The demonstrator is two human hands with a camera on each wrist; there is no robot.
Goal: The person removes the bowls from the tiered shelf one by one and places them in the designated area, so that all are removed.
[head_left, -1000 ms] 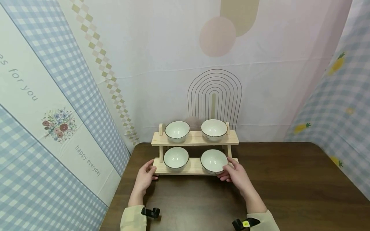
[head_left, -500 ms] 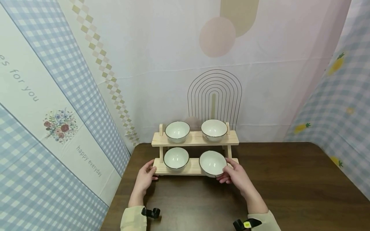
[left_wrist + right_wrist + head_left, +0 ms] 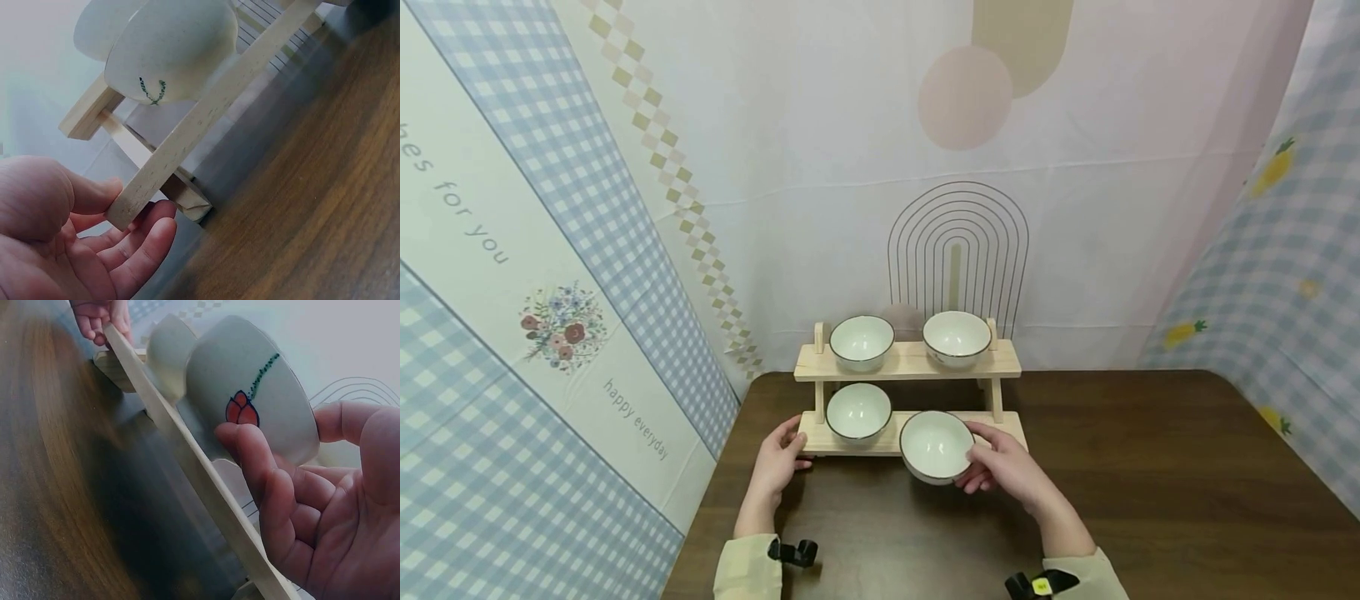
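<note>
A two-tier wooden rack (image 3: 805, 364) stands on the table. My left hand (image 3: 778, 460) grips the left end of its lower board (image 3: 181, 140), thumb on top and fingers beneath. In my right hand (image 3: 1003, 467) is a white bowl (image 3: 936, 446) with a dark rim, pinched at its right side and tilted a little, in front of the lower board. A red flower bud is painted on that bowl (image 3: 250, 381) in the right wrist view. Another bowl (image 3: 858, 412) sits on the lower board at left. Two more, a left bowl (image 3: 861, 342) and a right bowl (image 3: 957, 337), sit on the upper board.
The dark brown table (image 3: 1150, 467) extends to the right and toward me. Behind the rack hangs a pale patterned cloth (image 3: 820, 208). Checked cloths flank the table, a left cloth (image 3: 625, 350) and a right cloth (image 3: 1262, 317).
My right hand has drawn its bowl from the right part of the lower board toward me and to the left. My left hand has stayed on the rack.
</note>
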